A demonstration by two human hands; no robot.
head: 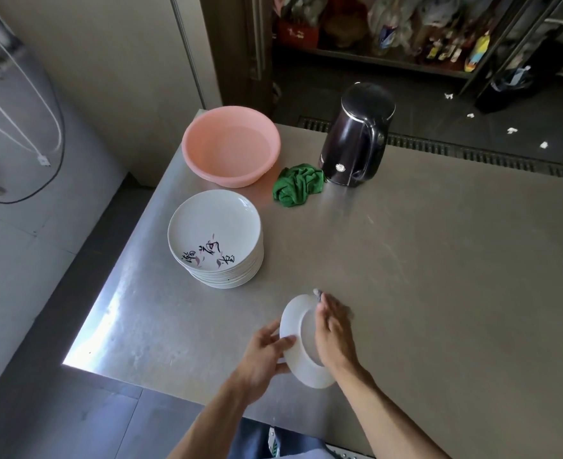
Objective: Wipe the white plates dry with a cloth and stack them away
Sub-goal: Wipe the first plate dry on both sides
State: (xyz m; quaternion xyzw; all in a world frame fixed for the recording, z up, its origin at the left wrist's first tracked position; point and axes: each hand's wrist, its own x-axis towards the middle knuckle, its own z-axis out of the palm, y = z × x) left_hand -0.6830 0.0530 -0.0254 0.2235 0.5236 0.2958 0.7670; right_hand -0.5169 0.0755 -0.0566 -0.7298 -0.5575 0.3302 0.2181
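Note:
Over the table's near edge, my left hand (263,356) grips the left rim of a tilted white plate (295,356), thumb on the side facing me. My right hand (333,336) lies against the plate's middle and holds a small grey cloth (318,294). Only bits of that cloth peek out past the fingertips at the plate's top rim. A stack of several white plates (215,236) stands further left on the steel table (439,276); the top one has black writing and pink marks. A crumpled green cloth (298,185) lies behind the stack.
A pink plastic basin (230,145) sits at the table's back left corner. A black electric kettle (356,137) stands right of it, next to the green cloth. The table's left edge drops to the floor. Dark shelves with bottles (439,34) are behind the table.

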